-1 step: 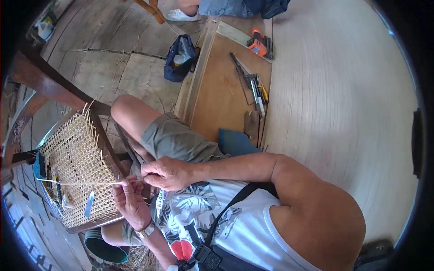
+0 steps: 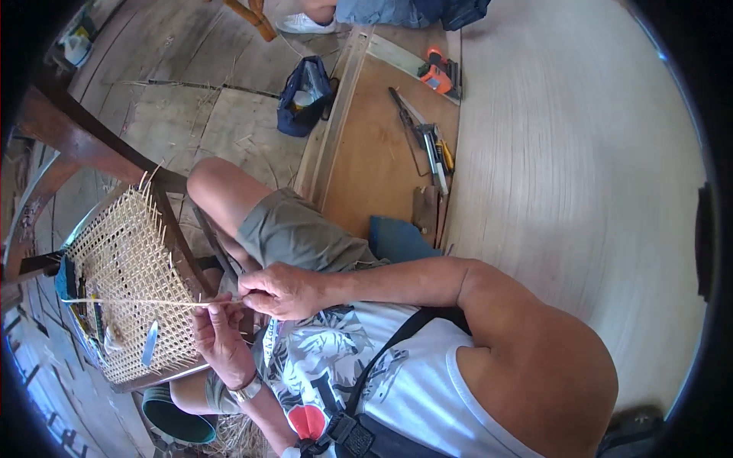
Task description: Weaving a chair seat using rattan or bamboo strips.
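Note:
My left hand (image 2: 223, 336), wearing a wristwatch (image 2: 247, 389), pinches a thin pale cane strand (image 2: 145, 301) between thumb and fingers. Just beside it, my right hand (image 2: 282, 291) is closed on the strand's near end, its fingertips almost touching the left ones. From my hands the strand stretches left over the woven cane panel (image 2: 126, 252) of a dark wooden chair (image 2: 76, 141). Loose cane ends stick up along the panel's edge. On the weave lie a small blade (image 2: 150, 343), a yellow-and-black tool (image 2: 98, 313) and a small whitish wad (image 2: 113, 340).
A dark green bucket (image 2: 179, 420) stands below the chair. Beyond my right knee sits a navy bag (image 2: 301, 99). Hand tools (image 2: 431, 149) and an orange-and-black power tool (image 2: 439, 75) lie on a brown board (image 2: 366, 160). Another person's shoe (image 2: 305, 24) shows at the top.
The strand has risen a little and runs straighter across the panel. My left hand has shifted slightly; the right hand stays almost where it was.

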